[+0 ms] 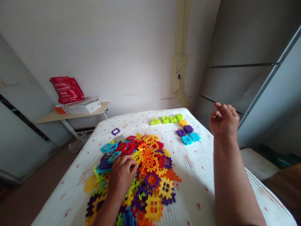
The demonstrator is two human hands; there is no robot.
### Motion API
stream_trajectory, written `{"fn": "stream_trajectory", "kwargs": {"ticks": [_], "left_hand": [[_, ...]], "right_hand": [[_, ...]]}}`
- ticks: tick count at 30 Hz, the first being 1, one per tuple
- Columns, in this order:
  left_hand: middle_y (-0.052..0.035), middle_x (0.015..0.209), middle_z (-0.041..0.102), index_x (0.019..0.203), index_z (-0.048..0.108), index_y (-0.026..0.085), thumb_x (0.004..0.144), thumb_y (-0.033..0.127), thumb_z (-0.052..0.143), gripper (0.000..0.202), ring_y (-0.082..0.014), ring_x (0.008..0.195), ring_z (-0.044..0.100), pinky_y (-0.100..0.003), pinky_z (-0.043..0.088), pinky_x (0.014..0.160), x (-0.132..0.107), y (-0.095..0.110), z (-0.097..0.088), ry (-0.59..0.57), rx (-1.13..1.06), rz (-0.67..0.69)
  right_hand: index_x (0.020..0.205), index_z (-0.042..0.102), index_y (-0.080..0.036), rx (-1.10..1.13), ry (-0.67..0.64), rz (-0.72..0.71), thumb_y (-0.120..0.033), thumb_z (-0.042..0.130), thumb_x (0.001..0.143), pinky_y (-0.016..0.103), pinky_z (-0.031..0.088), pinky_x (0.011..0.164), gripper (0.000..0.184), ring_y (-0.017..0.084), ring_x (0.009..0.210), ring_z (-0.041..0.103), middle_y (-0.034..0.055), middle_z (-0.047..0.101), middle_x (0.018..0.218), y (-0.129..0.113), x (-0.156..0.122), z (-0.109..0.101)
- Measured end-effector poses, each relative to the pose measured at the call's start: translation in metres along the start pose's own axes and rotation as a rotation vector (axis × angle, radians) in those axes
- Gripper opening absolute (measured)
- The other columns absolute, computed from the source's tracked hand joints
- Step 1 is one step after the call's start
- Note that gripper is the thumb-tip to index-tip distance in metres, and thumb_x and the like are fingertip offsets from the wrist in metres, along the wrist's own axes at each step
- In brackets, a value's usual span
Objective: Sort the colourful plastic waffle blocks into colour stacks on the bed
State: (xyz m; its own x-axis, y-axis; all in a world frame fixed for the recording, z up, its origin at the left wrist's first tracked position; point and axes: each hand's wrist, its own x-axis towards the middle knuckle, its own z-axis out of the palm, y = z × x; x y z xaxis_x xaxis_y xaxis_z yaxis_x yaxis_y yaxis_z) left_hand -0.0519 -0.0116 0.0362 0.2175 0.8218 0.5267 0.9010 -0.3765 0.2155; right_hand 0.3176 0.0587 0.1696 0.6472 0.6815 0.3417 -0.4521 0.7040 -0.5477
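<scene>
A heap of flat interlocking plastic tiles [150,163] in yellow, orange, red, purple, blue and green lies on a white padded surface [202,169]. My left hand [122,175] rests palm down on the heap, fingers curled among the yellow and purple tiles; whether it grips one is hidden. My right hand [223,121] is raised in the air at the right, fingers loosely curled, with nothing seen in it. Beyond it lies a joined row of green tiles [167,119] with orange, purple and blue tiles [188,133] attached.
A single purple tile [115,131] lies apart at the far left of the surface. A small wooden shelf [70,114] by the wall carries a white box and a red bag [67,89]. A grey panel [270,103] leans at the right.
</scene>
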Motion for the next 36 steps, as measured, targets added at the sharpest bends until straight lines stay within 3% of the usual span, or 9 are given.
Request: {"fn": "stream_trajectory", "kwargs": {"ticks": [5, 10, 15, 17, 19, 21, 27, 31, 36], "left_hand": [[-0.0056, 0.091, 0.063, 0.078, 0.065, 0.021, 0.075, 0.029, 0.062, 0.009, -0.0228, 0.089, 0.057, -0.035, 0.044, 0.081, 0.0, 0.002, -0.001, -0.001, 0.029, -0.064], [-0.0048, 0.094, 0.063, 0.076, 0.064, 0.022, 0.074, 0.027, 0.062, 0.006, -0.0226, 0.092, 0.057, -0.034, 0.043, 0.08, 0.001, 0.01, -0.006, -0.077, 0.071, -0.123], [-0.0028, 0.095, 0.064, 0.078, 0.064, 0.023, 0.075, 0.028, 0.063, 0.006, -0.0224, 0.095, 0.056, -0.034, 0.04, 0.078, 0.002, 0.016, -0.011, -0.132, 0.114, -0.181], [-0.0019, 0.094, 0.064, 0.078, 0.063, 0.023, 0.075, 0.031, 0.063, 0.008, -0.0225, 0.094, 0.056, -0.034, 0.039, 0.077, 0.002, 0.018, -0.012, -0.145, 0.123, -0.193], [-0.0016, 0.092, 0.064, 0.077, 0.062, 0.024, 0.075, 0.031, 0.064, 0.008, -0.0228, 0.094, 0.056, -0.034, 0.037, 0.076, 0.002, 0.02, -0.013, -0.146, 0.133, -0.196], [-0.0019, 0.092, 0.064, 0.077, 0.062, 0.023, 0.075, 0.03, 0.063, 0.007, -0.0229, 0.094, 0.056, -0.034, 0.036, 0.075, 0.002, 0.022, -0.013, -0.139, 0.146, -0.195], [-0.0037, 0.086, 0.064, 0.072, 0.06, 0.022, 0.079, 0.027, 0.058, 0.008, -0.0232, 0.089, 0.056, -0.035, 0.035, 0.073, 0.0, 0.021, -0.011, -0.095, 0.154, -0.149], [-0.0042, 0.082, 0.064, 0.071, 0.057, 0.021, 0.082, 0.026, 0.052, 0.013, -0.0225, 0.085, 0.056, -0.035, 0.035, 0.072, 0.0, 0.019, -0.01, -0.034, 0.138, -0.112], [-0.0049, 0.086, 0.064, 0.078, 0.057, 0.021, 0.084, 0.027, 0.049, 0.012, -0.022, 0.087, 0.057, -0.036, 0.038, 0.079, -0.001, 0.012, -0.009, 0.06, -0.083, -0.122]], "right_hand": [[0.055, 0.043, -0.018, -0.006, -0.095, 0.054, -0.045, 0.061, 0.076, 0.02, 0.041, 0.036, 0.039, 0.009, 0.038, 0.053, 0.0061, 0.07, 0.068, 0.005, -0.001, 0.0], [0.053, 0.042, -0.017, -0.029, -0.178, -0.001, -0.015, 0.073, 0.059, 0.019, 0.038, 0.035, 0.031, 0.01, 0.036, 0.052, 0.0073, 0.071, 0.068, 0.011, -0.006, 0.005], [0.054, 0.045, -0.016, -0.054, -0.149, -0.036, -0.006, 0.067, 0.059, 0.019, 0.038, 0.036, 0.025, 0.009, 0.036, 0.051, 0.0106, 0.072, 0.071, 0.013, -0.012, 0.01], [0.072, 0.059, -0.016, -0.074, -0.221, 0.001, -0.005, 0.068, 0.058, 0.019, 0.041, 0.036, 0.02, 0.01, 0.039, 0.054, 0.0093, 0.073, 0.078, 0.013, -0.013, 0.011], [0.097, 0.062, -0.019, -0.093, -0.292, 0.033, -0.005, 0.069, 0.057, 0.02, 0.043, 0.037, 0.043, 0.01, 0.041, 0.056, 0.0073, 0.073, 0.083, 0.014, -0.014, 0.012], [0.1, 0.061, -0.019, -0.1, -0.307, 0.02, -0.004, 0.07, 0.056, 0.019, 0.044, 0.038, 0.046, 0.01, 0.043, 0.057, 0.0059, 0.073, 0.082, 0.016, -0.015, 0.012], [0.066, 0.058, -0.014, -0.106, -0.259, -0.015, -0.007, 0.072, 0.059, 0.017, 0.04, 0.037, 0.017, 0.01, 0.042, 0.056, 0.0059, 0.07, 0.066, 0.021, -0.016, 0.012], [0.067, 0.058, -0.014, -0.116, -0.272, -0.015, -0.014, 0.074, 0.062, 0.018, 0.041, 0.037, 0.017, 0.01, 0.039, 0.055, 0.0077, 0.07, 0.067, 0.021, -0.018, 0.014], [0.075, 0.062, -0.013, -0.193, -0.433, 0.072, -0.037, 0.067, 0.075, 0.02, 0.045, 0.039, 0.025, 0.011, 0.042, 0.058, 0.0095, 0.071, 0.073, 0.021, -0.022, 0.015]]}}
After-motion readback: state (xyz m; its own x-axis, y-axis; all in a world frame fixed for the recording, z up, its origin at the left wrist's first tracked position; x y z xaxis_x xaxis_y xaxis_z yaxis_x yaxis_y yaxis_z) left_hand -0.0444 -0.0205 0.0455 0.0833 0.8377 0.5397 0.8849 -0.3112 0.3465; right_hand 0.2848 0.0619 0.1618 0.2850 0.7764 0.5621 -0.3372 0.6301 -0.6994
